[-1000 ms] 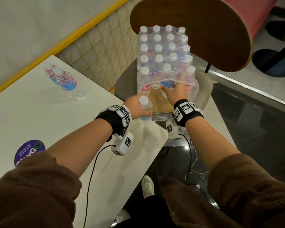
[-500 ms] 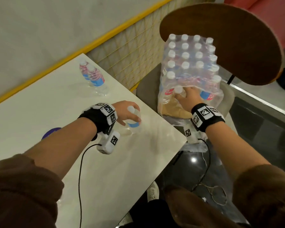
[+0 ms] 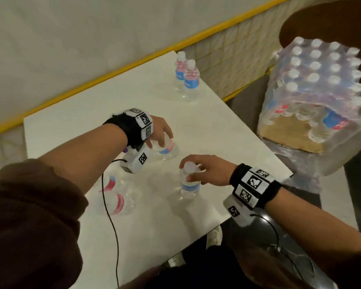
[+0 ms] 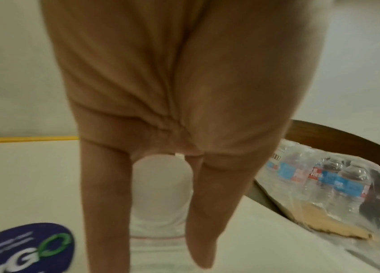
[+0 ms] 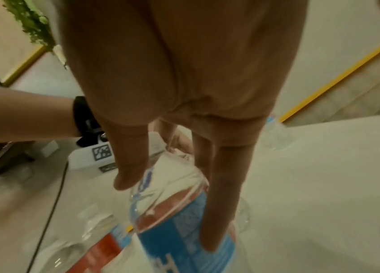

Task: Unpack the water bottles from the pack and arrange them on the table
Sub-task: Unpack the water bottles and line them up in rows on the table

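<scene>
My left hand (image 3: 161,136) grips the top of a small clear water bottle (image 3: 167,148) standing on the white table (image 3: 213,126); in the left wrist view its white cap (image 4: 161,177) shows between my fingers (image 4: 105,194). My right hand (image 3: 198,170) holds a second bottle (image 3: 189,184) by its neck and cap, upright on the table nearer the front edge; the right wrist view shows its blue label (image 5: 184,227) under my fingers (image 5: 217,203). The shrink-wrapped pack (image 3: 319,88) of bottles sits on a chair at the right, its near side torn open.
Two bottles (image 3: 188,80) stand at the table's far corner. Two more bottles (image 3: 117,197) stand beside my left forearm. A purple sticker (image 4: 23,247) lies on the table. A black cable (image 3: 111,215) crosses the tabletop. The wooden chair back (image 3: 321,19) rises behind the pack.
My left hand carried its bottle further onto the table. My right hand left the pack with a bottle and brought it down onto the table near the left hand.
</scene>
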`<action>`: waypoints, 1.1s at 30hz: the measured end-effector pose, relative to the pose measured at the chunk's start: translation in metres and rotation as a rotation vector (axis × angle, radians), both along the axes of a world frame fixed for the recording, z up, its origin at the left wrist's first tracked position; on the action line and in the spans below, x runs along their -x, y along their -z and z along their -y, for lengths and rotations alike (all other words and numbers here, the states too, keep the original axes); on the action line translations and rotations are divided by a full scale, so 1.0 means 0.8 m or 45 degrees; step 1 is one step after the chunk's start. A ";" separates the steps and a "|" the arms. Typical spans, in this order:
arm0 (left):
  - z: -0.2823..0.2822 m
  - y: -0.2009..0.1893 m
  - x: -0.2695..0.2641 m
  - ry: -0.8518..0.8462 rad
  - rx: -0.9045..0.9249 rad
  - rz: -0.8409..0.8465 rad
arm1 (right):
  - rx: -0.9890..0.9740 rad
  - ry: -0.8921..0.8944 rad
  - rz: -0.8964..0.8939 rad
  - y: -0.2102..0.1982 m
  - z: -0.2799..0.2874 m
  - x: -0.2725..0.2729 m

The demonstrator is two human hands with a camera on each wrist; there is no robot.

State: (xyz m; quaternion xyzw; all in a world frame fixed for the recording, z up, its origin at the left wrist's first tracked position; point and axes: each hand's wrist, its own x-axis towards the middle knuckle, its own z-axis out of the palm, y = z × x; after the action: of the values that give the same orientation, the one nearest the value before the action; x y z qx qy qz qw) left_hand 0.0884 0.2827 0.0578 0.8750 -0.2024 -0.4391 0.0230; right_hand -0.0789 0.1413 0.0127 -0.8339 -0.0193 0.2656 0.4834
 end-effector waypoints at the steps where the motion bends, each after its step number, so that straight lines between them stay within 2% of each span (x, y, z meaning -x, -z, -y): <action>1: -0.014 -0.003 0.002 0.008 -0.021 0.002 | 0.006 -0.048 0.003 0.002 -0.023 -0.003; 4: -0.047 -0.013 0.013 0.114 -0.147 0.029 | 0.071 -0.196 0.049 0.006 -0.080 -0.012; 9: -0.093 -0.010 0.021 0.278 -0.300 0.065 | 0.097 -0.211 0.076 0.010 -0.147 -0.021; 12: -0.116 -0.014 0.030 0.292 -0.281 0.110 | 0.108 -0.191 0.119 0.013 -0.169 -0.025; 14: -0.134 -0.022 0.029 0.293 -0.146 0.248 | 0.090 -0.128 0.122 0.016 -0.174 -0.025; 18: -0.200 -0.036 0.033 -0.030 0.325 0.421 | 0.049 0.021 0.002 0.027 -0.163 -0.014; 21: -0.263 -0.017 0.045 -0.351 0.478 0.442 | 0.006 0.043 -0.217 0.041 -0.162 0.000; 23: -0.289 0.005 0.053 -0.512 0.486 0.371 | 0.000 0.053 -0.310 0.049 -0.172 0.005; 27: -0.292 0.021 0.069 -0.802 0.653 -0.029 | -0.086 0.172 -0.336 0.064 -0.195 0.002; 33: -0.265 0.014 0.065 -0.428 0.405 -0.140 | -0.088 0.200 -0.313 0.068 -0.230 -0.001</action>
State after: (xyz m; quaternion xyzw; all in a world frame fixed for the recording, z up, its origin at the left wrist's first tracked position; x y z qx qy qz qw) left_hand 0.0362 0.4946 0.0462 0.8566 -0.1191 -0.4386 0.2444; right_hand -0.0783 0.3254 -0.0413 -0.7770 0.0962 0.3263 0.5297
